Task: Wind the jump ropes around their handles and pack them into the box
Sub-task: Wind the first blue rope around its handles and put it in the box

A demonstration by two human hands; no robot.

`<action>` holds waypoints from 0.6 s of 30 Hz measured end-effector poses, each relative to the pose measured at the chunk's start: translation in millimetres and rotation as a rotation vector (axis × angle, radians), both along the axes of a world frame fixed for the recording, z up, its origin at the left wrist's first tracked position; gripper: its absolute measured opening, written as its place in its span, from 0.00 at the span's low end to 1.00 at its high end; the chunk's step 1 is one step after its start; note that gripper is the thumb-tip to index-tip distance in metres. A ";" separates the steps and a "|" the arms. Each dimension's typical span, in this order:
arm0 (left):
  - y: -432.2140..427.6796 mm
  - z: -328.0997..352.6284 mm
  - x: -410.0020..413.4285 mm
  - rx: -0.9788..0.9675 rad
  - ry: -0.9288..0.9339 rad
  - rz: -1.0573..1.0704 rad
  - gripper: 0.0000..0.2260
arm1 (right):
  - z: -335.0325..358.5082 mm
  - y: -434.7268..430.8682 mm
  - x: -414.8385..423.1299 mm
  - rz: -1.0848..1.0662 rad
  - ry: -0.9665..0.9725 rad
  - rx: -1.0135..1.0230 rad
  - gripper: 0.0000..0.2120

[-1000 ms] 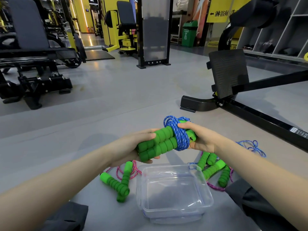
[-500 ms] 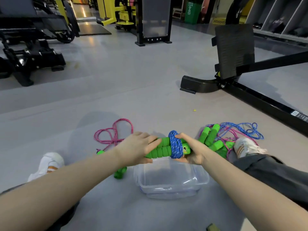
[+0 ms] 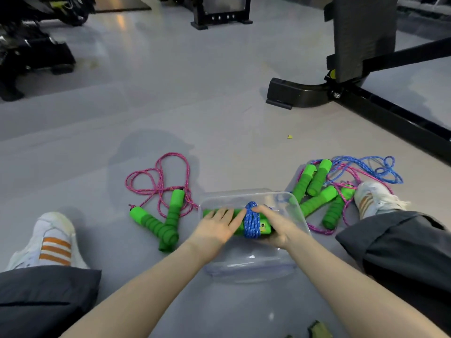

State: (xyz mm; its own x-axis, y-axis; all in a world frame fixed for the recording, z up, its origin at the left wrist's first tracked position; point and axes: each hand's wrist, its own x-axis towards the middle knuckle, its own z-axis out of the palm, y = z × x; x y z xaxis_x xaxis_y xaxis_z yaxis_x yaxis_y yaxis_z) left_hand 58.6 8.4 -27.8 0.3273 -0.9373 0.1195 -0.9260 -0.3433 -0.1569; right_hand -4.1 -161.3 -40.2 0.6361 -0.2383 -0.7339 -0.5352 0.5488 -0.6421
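The wound jump rope, green foam handles bound with blue cord, sits low inside the clear plastic box on the floor in front of me. My left hand lies on its handles with straight fingers. My right hand grips the bundle's right end, thumb on top beside the blue cord. An unwound pink rope with two green handles lies left of the box. To the right is a tangle of several green handles with loose blue cord and pink cord.
My legs in dark trousers and white shoes flank the box. A black gym machine base and its long floor beam run across the right. More machines stand far left and at the back.
Both hands have lowered the wound rope from chest height down into the box. My left hand's fingers have straightened over the handles. The view has tilted down.
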 end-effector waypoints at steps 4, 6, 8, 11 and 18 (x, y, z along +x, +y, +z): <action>-0.2 -14.5 -0.1 -0.039 -0.001 0.001 0.35 | -7.8 2.1 5.6 0.009 -0.001 -0.068 0.16; -5.0 -15.5 -3.0 -0.056 -0.007 -0.027 0.29 | -8.5 1.6 8.6 0.036 -0.008 -0.086 0.16; -9.9 -21.9 -3.8 -0.036 -0.018 -0.005 0.29 | -11.9 -0.1 11.2 0.045 -0.008 -0.124 0.15; -11.8 -32.2 -0.8 -0.072 -0.051 0.009 0.29 | -12.7 1.3 13.1 0.052 0.007 -0.238 0.14; -20.2 -42.0 1.2 -0.068 -0.083 0.048 0.24 | -17.2 -4.2 8.6 0.095 -0.040 -0.634 0.11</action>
State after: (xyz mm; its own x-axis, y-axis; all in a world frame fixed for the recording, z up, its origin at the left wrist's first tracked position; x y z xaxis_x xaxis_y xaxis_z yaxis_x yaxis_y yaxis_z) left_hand 59.8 -11.8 -69.8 0.3579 -0.9096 0.2112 -0.8930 -0.3995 -0.2071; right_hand 4.6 -165.5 -57.4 0.7000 -0.5592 -0.4441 -0.5315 0.0072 -0.8470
